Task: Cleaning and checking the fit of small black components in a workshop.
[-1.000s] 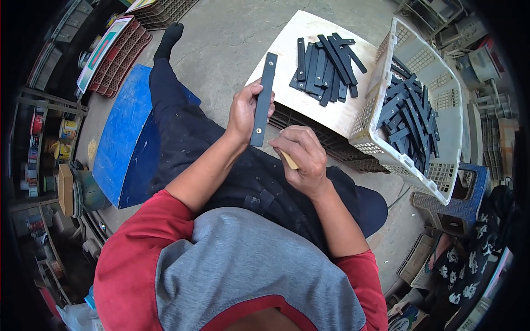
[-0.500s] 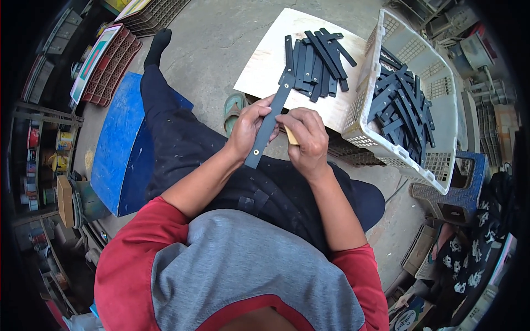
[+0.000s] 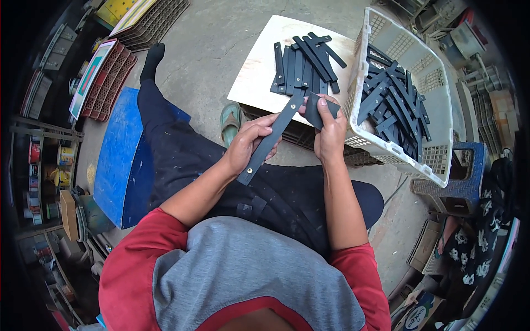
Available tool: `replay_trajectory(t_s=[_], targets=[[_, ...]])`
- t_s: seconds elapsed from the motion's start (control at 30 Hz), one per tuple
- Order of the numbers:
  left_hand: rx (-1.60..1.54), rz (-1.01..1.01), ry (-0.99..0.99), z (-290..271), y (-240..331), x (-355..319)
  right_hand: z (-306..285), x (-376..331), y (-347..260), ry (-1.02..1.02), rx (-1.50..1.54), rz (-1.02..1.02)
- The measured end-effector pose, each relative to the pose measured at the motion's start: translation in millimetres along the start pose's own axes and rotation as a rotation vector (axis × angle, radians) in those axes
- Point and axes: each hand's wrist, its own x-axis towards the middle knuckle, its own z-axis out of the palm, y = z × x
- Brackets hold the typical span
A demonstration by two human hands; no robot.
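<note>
Concrete floor (image 3: 221, 49), grey and dusty, fills the upper middle of the frame. My left hand (image 3: 251, 144) is closed around a long dark flat strip (image 3: 270, 139) that slants from centre frame up toward the right, a small hole near its lower end. My right hand (image 3: 330, 132) pinches a dark folded piece (image 3: 316, 109), perhaps abrasive sheet, against the strip's upper end. Just above my hands a pale board (image 3: 259, 71) rests on a dark crate (image 3: 298, 135) and carries a loose pile of similar strips (image 3: 303, 63). Right of it, a white slotted plastic basket (image 3: 397, 44) holds many more strips, heaped at all angles. A green sandal (image 3: 231, 118) lies on the floor beside the board. A blue panel (image 3: 118, 160) lies under my outstretched leg at centre left. Shelves with tins (image 3: 47, 165) line the left edge; stacked red crates (image 3: 107, 74) sit upper left. A blue plastic stool (image 3: 458, 187) stands at right.
</note>
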Motion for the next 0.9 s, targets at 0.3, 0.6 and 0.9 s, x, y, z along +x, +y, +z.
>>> replay_trajectory(t_s=[0.3,0.6,0.9], targets=[[0.024,0.0,0.056,-1,-1,0,6,-8,-1,0.025,-0.248,-0.221],[-0.003,0.01,0.071,0,-3,0,16,-19,-5,-0.093,-0.878,-0.817],[0.035,0.02,0.077,-3,3,0,14,-18,-4,-0.11,-0.928,-0.893]])
